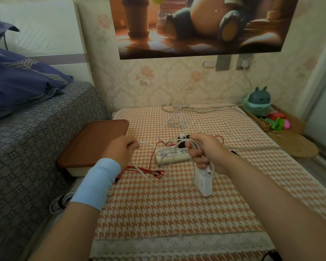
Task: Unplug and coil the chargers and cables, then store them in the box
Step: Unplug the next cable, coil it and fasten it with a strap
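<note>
White cable (174, 146) stretched between both hands.

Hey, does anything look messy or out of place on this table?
Yes. White cables lie tangled over and behind the power strip, red cables sprawl loose at its left end, and another cable lies on the floor between bed and table.

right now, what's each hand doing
Left hand: closed, pinching the white cable.
Right hand: closed round that cable's loops, charger hanging below.
</note>
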Motion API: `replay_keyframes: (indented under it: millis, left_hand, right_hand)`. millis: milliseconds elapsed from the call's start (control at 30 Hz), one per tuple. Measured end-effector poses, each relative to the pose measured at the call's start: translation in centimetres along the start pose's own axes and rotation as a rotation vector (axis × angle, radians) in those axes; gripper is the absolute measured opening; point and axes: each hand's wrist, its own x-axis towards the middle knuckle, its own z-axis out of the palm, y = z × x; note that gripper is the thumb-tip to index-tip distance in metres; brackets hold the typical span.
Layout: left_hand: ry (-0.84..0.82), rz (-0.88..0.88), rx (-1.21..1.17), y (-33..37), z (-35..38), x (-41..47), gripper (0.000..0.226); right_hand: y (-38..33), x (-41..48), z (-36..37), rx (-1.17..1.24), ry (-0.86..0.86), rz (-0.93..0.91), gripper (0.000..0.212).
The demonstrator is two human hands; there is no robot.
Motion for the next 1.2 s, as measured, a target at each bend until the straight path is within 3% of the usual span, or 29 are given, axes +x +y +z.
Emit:
replay_keyframes:
  millis: [100, 200, 300, 367, 433, 467, 533, 633, 733, 867, 967, 1200]
  left_hand:
    - [0.048, -0.174, 0.099, -2.3, -1.5, 0.5, 0.019]
    - [-0.195, -0.299, 0.176, -3.3, -1.2, 0.3, 0.022]
    - [-0.349, -0.251, 0.305, -1.9, 0.0, 0.0, 0.036]
    - [-0.205, -0.138, 0.259, 0.2, 0.2, -0.1, 0.047]
    - [0.017, 0.072, 0.018, 2.8, 0.2, -0.9, 0.050]
    - [0.028, 0.171, -0.126, 4.2, 0.2, -1.4, 0.051]
    - [-0.142, 0.349, -0.302, 6.6, 0.8, -2.5, 0.061]
    - [-0.376, 0.488, -0.276, 7.4, 2.7, -3.1, 0.065]
    - [-0.398, 0.420, -0.269, 7.0, 3.1, -2.8, 0.047]
    - [-0.470, 0.321, -0.005, 7.1, 2.3, -2.2, 0.013]
    - [-0.492, 0.192, 0.051, 6.6, 2.0, -1.7, 0.008]
    - [-0.548, -0.070, 0.190, 3.2, -0.3, -0.6, 0.021]
  right_hand:
    - [0.2, 0.3, -1.4, 0.054, 0.024, -0.020, 0.031]
    - [0.5, 0.1, -1.7, -0.056, -0.023, -0.057, 0.029]
    - [0.4, 0.0, -1.0, -0.164, -0.064, -0.102, 0.029]
    - [0.2, -0.1, -0.6, -0.290, -0.087, -0.111, 0.030]
    - [0.0, -0.4, 0.0, -0.401, -0.132, -0.106, 0.030]
    - [-0.1, -0.6, 0.5, -0.435, -0.169, -0.100, 0.030]
    - [-0.4, -1.0, 1.4, -0.466, -0.250, -0.086, 0.035]
    - [-0.6, -1.3, 2.0, -0.430, -0.308, -0.073, 0.051]
    - [-0.7, -1.4, 1.7, -0.413, -0.292, -0.042, 0.042]
    - [-1.2, -1.6, 1.6, -0.519, -0.215, -0.118, 0.026]
    - [-1.2, -1.6, 1.6, -0.623, -0.085, -0.198, 0.025]
    - [-0.6, -0.7, 0.5, -0.524, 0.161, -0.174, 0.022]
